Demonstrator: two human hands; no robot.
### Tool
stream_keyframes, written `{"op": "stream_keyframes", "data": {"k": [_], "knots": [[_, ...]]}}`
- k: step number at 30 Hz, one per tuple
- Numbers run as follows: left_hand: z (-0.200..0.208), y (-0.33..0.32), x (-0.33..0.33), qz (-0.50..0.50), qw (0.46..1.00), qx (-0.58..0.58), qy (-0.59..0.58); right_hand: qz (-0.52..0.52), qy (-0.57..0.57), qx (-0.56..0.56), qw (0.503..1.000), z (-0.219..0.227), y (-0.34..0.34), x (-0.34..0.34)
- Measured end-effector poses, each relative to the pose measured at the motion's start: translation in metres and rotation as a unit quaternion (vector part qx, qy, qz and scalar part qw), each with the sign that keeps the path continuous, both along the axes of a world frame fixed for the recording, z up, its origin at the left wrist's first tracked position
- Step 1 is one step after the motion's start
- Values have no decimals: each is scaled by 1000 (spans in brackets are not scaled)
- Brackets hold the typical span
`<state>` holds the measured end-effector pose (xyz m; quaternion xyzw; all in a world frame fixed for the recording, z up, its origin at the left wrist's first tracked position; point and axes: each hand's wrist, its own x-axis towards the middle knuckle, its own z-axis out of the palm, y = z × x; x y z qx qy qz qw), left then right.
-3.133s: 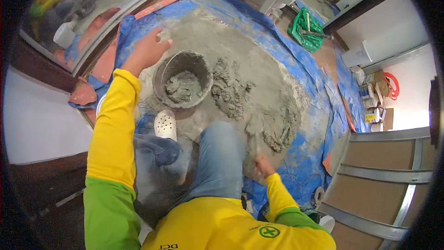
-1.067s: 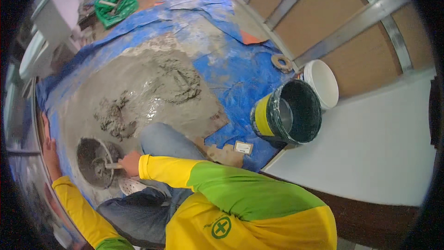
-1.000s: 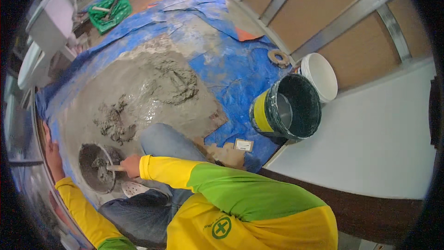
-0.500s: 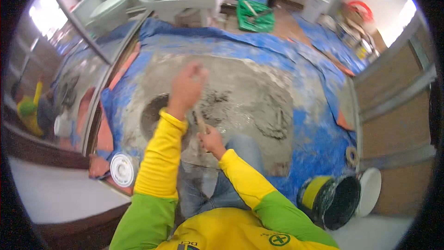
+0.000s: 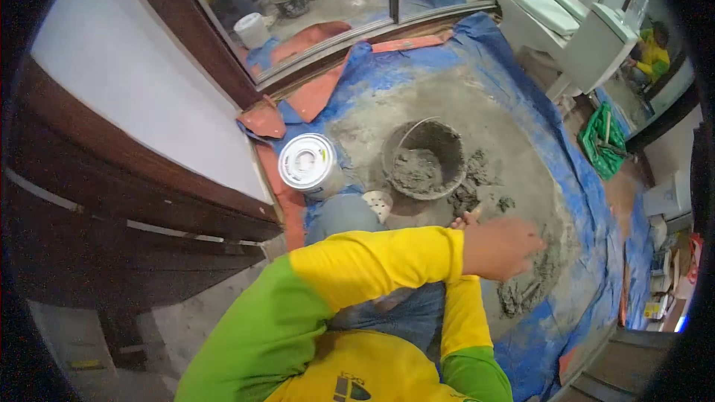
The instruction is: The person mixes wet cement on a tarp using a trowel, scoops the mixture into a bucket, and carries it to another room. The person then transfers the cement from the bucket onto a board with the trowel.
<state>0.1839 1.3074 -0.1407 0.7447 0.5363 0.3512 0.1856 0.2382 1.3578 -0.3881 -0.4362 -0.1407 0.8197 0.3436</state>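
My left hand (image 5: 500,249) crosses over my right wrist, above the grey mortar patch (image 5: 521,126); its fingers are blurred and partly turned away. Mostly covered by that left forearm, my right hand (image 5: 465,220) is closed around the light wooden handle (image 5: 477,212) of a tool, whose working end I cannot make out. Just beyond stands a black bucket (image 5: 456,150) with a wire handle and wet grey mortar (image 5: 415,171) inside. Lumps of mortar (image 5: 482,170) lie against its right side, and a rough ridge of mortar (image 5: 530,286) is to the right of my hands.
A white lidded pail (image 5: 307,162) stands left of the bucket. Blue tarp (image 5: 555,115) lies around the mortar patch. A toilet (image 5: 540,11) and a green bag (image 5: 603,141) are at the far right. Glass sliding panels (image 5: 320,11) and a dark wooden frame (image 5: 186,22) border the left.
My view has swung left, bringing the bucket and pail nearer the middle. My left arm now reaches across my right hand, which still grips the wooden handle.
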Motion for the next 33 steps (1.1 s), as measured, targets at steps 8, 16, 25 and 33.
{"op": "stream_keyframes", "data": {"k": [8,16,25,33], "knots": [[1,-29,-30,-40,993,-56,92,-54,13,-5,998,-27,8,-9],[10,-34,-44,-88,968,-129,196,5,-62,14,998,-10,16,-18],[-2,-32,-51,-49,956,-243,156,-45,-77,19,996,3,8,-32],[1,-29,-40,-61,963,-230,128,-10,-41,68,997,-29,27,-17]]}}
